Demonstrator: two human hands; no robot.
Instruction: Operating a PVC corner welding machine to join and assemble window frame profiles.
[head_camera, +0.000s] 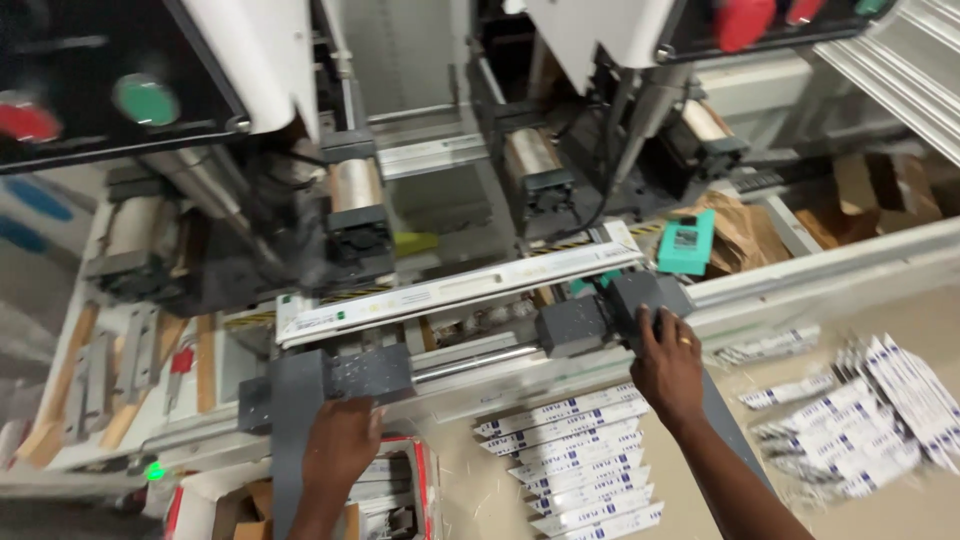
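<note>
Head view: big machine (430, 150) fills the top, grey rail (820, 270) crossing it. Long white carton (460, 290) lies on the guides, long axis running left-low to right-high, just above and between both hands. Left hand (340, 445) rests flat, fingers together, on left grey block (330, 385). Right hand (668, 365) curls fingers over right grey block (640, 305), closed on its edge; this hand is nearer the carton's end. Flat white cartons stacked (580, 460) below, loose pile (870, 410) right. Teal tool (686, 242) beyond.
</note>
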